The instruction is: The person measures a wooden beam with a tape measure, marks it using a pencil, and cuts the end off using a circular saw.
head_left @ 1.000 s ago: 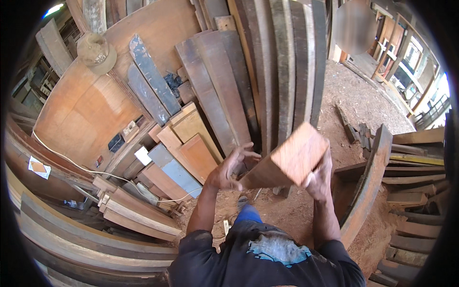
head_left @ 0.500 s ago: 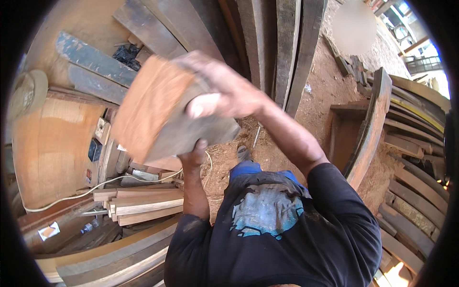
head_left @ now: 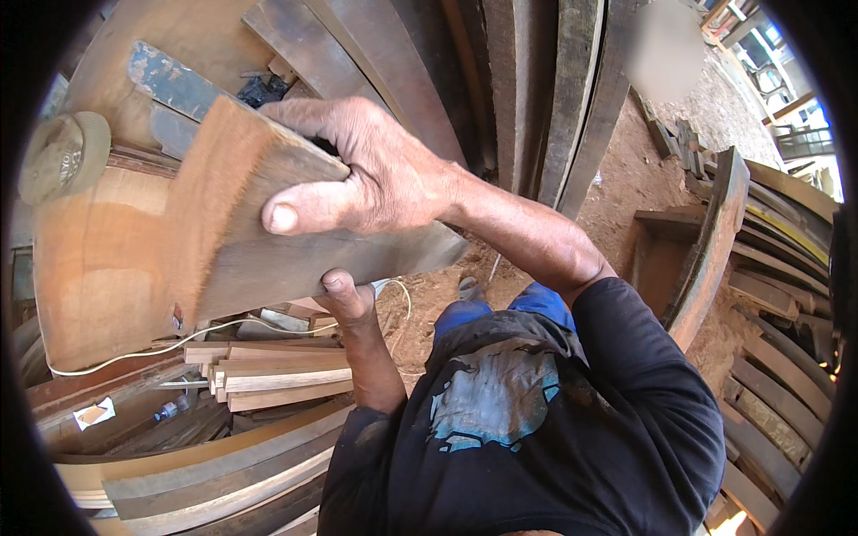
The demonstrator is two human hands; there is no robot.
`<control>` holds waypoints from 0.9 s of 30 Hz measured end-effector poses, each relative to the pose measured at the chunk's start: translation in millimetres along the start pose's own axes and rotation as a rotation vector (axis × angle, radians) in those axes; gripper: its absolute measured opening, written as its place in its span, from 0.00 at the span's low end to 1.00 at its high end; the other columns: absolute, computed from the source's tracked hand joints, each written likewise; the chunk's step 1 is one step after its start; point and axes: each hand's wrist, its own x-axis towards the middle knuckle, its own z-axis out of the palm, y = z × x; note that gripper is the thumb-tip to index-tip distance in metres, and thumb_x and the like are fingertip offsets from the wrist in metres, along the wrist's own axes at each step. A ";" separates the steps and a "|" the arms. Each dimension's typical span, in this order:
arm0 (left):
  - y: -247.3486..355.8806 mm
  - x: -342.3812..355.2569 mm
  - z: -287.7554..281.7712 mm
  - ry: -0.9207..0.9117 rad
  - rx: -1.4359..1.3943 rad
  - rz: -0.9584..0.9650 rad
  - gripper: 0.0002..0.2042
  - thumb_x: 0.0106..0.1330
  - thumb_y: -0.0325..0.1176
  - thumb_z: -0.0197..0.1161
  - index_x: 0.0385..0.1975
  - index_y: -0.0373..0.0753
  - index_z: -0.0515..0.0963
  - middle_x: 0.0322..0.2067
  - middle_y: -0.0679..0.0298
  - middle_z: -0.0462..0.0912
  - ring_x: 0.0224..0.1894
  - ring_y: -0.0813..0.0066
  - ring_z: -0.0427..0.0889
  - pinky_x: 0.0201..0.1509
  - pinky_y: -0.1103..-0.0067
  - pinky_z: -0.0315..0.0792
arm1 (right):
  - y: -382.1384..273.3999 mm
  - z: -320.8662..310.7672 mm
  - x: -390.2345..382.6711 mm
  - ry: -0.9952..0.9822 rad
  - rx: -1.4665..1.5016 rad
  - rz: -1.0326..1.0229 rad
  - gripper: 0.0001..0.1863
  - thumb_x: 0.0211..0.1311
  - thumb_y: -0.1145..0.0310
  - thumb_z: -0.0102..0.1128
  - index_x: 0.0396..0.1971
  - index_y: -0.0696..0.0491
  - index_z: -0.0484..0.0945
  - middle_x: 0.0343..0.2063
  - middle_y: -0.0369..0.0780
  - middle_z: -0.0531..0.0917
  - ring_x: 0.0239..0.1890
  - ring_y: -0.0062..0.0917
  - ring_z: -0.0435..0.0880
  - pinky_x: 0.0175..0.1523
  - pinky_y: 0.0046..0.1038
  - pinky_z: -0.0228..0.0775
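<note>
A thick wooden plank (head_left: 295,255) is held up in front of me, its reddish sawn end (head_left: 219,192) toward the left and its greyish worn face toward me. My right hand (head_left: 366,170) grips the far long edge, thumb laid along the grey face. At the near edge my left hand (head_left: 349,299) supports the plank from beneath; only its thumb and palm side show, and its other fingers are hidden under the wood.
Long dark planks (head_left: 532,98) lean at the back. At lower left are a stack of pale sawn strips (head_left: 277,375) and a white cord (head_left: 192,338). A cap (head_left: 67,156) lies beyond a wooden panel (head_left: 103,268). Curved timbers (head_left: 778,375) are piled at right.
The plank has shifted left and nearer, turning so that more of its grey face shows. My right hand is now wrapped over its far edge; both hands still hold it.
</note>
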 end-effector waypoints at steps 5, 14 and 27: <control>8.9 20.9 23.3 -0.010 -0.037 0.050 0.48 0.62 0.68 0.61 0.66 0.28 0.58 0.62 0.51 0.66 0.62 0.59 0.69 0.64 0.61 0.67 | -17.0 -19.3 12.4 0.026 0.007 -0.053 0.39 0.52 0.41 0.73 0.46 0.67 0.80 0.35 0.53 0.86 0.41 0.37 0.87 0.44 0.37 0.79; -94.1 34.2 46.2 -0.042 0.066 0.048 0.52 0.62 0.60 0.66 0.71 0.28 0.45 0.65 0.47 0.61 0.65 0.56 0.66 0.68 0.64 0.64 | 72.3 -76.5 -24.4 0.065 -0.181 0.030 0.48 0.58 0.39 0.65 0.65 0.64 0.67 0.56 0.57 0.77 0.60 0.45 0.76 0.65 0.42 0.66; -141.8 112.7 50.9 0.076 0.247 0.094 0.48 0.71 0.63 0.54 0.73 0.26 0.45 0.69 0.45 0.58 0.69 0.56 0.62 0.72 0.67 0.57 | -34.9 -261.2 -80.2 0.855 -1.499 -0.113 0.32 0.68 0.51 0.61 0.64 0.56 0.69 0.65 0.55 0.64 0.69 0.46 0.61 0.71 0.49 0.55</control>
